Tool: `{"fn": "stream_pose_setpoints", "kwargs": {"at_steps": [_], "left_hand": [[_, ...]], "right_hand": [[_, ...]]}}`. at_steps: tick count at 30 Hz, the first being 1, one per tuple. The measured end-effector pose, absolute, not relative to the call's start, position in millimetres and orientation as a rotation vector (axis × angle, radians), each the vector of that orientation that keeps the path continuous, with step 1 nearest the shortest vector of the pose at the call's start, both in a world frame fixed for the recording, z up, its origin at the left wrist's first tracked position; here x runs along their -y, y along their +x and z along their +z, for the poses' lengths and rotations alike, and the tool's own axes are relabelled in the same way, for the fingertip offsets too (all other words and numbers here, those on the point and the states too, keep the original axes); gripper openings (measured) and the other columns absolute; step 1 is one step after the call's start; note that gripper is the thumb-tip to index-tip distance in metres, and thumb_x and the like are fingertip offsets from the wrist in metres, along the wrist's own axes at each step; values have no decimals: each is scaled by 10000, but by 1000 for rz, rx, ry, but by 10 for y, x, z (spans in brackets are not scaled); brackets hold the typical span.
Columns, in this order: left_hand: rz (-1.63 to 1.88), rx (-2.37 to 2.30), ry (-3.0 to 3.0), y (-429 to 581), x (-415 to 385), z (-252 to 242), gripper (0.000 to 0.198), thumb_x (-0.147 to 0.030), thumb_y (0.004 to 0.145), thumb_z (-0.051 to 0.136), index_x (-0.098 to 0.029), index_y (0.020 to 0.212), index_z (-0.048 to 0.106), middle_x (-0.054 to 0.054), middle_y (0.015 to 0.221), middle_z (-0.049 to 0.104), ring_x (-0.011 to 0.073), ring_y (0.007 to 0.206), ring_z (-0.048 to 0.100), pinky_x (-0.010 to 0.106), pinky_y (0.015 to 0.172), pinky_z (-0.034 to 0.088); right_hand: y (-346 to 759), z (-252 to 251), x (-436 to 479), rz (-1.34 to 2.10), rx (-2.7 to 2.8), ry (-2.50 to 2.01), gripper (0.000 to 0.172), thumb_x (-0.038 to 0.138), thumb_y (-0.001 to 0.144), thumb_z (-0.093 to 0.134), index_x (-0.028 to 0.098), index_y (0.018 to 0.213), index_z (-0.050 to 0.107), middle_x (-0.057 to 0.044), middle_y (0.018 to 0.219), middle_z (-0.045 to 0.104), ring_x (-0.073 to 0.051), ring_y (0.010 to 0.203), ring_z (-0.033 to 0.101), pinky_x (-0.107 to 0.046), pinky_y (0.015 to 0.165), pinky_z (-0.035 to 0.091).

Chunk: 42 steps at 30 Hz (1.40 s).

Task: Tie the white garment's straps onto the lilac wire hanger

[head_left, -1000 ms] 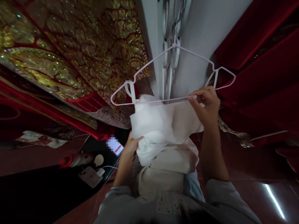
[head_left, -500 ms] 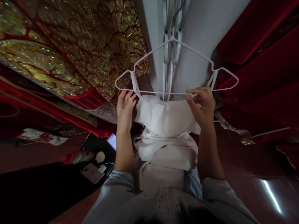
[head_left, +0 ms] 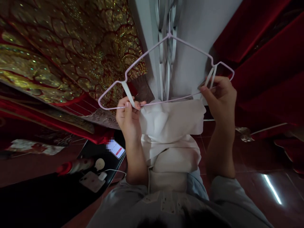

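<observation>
A pale pink clothes hanger (head_left: 147, 57) hangs tilted in front of me, its left end lower than its right. Thin white straps of a white garment (head_left: 175, 117) loop over the hanger's two notches. The garment's cloth falls in loose folds toward my lap. My left hand (head_left: 129, 115) is closed around the lower bar, beside the left strap (head_left: 128, 94). At the other end my right hand (head_left: 220, 96) pinches the lower bar by the right strap (head_left: 211, 77). Its inner fingertips are partly hidden.
Gold-sequined red cloth (head_left: 95, 47) hangs at left, dark red cloth (head_left: 268, 76) at right. Several white hangers (head_left: 167, 66) line up behind the pink one. A black table (head_left: 35, 193) at lower left bears a lit phone (head_left: 117, 150), another phone (head_left: 92, 181) and a red-capped bottle (head_left: 76, 166).
The hanger has shifted left and tipped, its left end going down. My left hand has closed on the lower bar; my right hand has moved outward to the right strap.
</observation>
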<state>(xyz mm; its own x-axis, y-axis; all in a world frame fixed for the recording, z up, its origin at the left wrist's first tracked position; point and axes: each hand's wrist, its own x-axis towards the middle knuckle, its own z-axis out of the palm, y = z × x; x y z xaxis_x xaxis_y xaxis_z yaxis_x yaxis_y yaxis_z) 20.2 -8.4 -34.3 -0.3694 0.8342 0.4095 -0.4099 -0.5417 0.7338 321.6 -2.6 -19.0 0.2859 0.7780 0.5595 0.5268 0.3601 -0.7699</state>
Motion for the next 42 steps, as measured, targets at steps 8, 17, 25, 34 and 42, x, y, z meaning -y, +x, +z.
{"fn": "stream_pose_setpoints", "kwargs": {"at_steps": [8,17,25,34,42], "left_hand": [[2019,-668,1000,217,89,-315,380,-551,1035,991,-207,1058,829,-16,790,699,172,797,781,332,963,730],[1990,-813,1024,191,94,-312,460,-646,1005,978,-239,1020,764,-20,776,658,188,799,756,350,956,715],[2040,-762,981,318,45,-342,422,-587,1040,971,-233,998,744,-30,755,635,184,793,771,318,911,703],[2020,-859,925,207,-23,-542,412,-595,1009,984,-253,1093,771,26,1017,829,221,1046,852,363,1067,690],[2582,-1193,1154,-296,-70,-676,157,-300,1072,929,-320,1159,800,7,1235,826,296,1378,798,432,936,679]], "right_hand": [[3038,193,119,237,1187,-1326,136,346,935,839,212,918,859,-9,755,706,-132,640,512,-291,596,376],[3214,268,-134,539,1301,-1043,362,509,926,858,335,1243,837,-74,1279,845,-118,610,420,-341,508,384],[3055,-247,-67,14,924,-914,293,363,969,788,330,1261,777,-80,1247,743,-141,698,494,-309,523,341],[2366,-408,235,181,1448,-1088,194,386,1137,682,282,1066,830,-30,968,712,-161,786,594,-337,714,539],[2358,-561,263,225,1488,-1070,172,416,1138,669,315,1188,799,-34,1130,733,-141,757,578,-329,689,562]]}}
